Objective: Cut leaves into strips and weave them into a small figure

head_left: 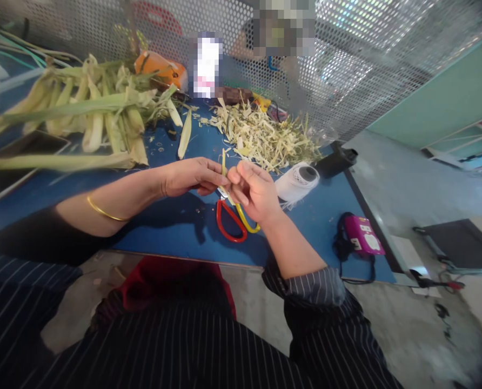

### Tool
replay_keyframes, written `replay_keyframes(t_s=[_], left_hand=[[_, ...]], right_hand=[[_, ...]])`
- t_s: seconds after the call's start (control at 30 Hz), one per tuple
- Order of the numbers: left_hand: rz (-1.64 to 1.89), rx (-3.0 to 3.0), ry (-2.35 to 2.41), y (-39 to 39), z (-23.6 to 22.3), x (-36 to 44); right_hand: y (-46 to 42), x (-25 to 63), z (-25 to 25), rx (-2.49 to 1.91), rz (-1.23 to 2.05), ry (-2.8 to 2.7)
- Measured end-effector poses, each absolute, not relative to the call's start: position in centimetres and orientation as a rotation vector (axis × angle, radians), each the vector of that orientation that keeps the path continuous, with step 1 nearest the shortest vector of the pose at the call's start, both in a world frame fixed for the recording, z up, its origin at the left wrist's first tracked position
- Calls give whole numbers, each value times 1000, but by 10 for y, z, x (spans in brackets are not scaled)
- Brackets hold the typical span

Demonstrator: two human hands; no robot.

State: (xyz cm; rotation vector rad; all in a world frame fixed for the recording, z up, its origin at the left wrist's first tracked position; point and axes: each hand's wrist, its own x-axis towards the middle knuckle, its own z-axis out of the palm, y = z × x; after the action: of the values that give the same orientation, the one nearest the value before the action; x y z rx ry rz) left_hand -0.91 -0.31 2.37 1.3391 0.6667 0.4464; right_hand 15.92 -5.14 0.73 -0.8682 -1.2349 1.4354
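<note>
My left hand (196,177) pinches a thin pale-yellow husk strip (223,161) that stands upright between the fingertips. My right hand (257,189) meets it there, fingers curled and closed at the strip's lower part. Just beneath the hands lie scissors (232,236) with one red and one yellow handle loop; their blades are mostly hidden. A white thread spool (295,182) lies right of my right hand. Beyond the hands spreads a heap of shredded husk strips (265,135). A single green husk piece (185,135) rests above my left hand.
Long pale-green husks (95,108) are piled on the left of the blue table (176,229). An orange object (162,70) and a blurred-out bright rectangle stand behind. A black cylinder (337,162) and a magenta box (362,235) with a cable lie right. Perforated metal mesh (330,81) borders the back.
</note>
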Motion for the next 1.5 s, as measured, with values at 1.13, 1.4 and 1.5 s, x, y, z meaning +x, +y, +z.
replay_keyframes(t_s=[1.13, 1.4, 1.5], left_hand=[[400, 1775, 676, -13, 16, -3], [382, 1826, 696, -17, 13, 0], [524, 1632, 783, -18, 11, 4]], right_hand=[[-43, 173, 7, -1009, 1419, -1249], [-43, 166, -1, -1110, 1157, -1251], [-39, 175, 5, -1155, 785, -1440]])
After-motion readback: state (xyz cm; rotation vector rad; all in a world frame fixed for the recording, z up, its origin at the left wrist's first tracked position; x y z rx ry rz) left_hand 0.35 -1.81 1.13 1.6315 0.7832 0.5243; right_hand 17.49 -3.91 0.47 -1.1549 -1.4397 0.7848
